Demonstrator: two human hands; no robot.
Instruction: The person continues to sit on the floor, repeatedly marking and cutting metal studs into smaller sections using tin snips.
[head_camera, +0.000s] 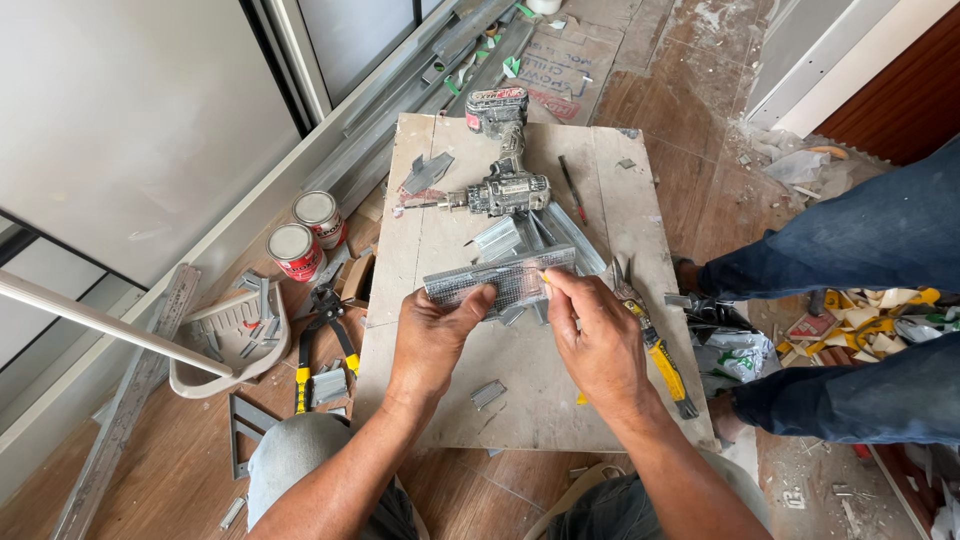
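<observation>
Both the left hand (432, 335) and the right hand (597, 340) pinch a metal strip (500, 278); bare board (520, 400) lies below the fingers, and the strip's far edge is hidden by scrap.

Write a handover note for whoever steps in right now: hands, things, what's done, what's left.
Left hand: holds the left end of a short metal channel piece against the board.
Right hand: pinches a pencil at the piece's right end.
Nearby: cordless drill at the board's far end, yellow-handled snips to the right, more offcuts behind the piece.
Done: piece laid out, steadied.
Left: marking looks under way; no cut visible.
</observation>
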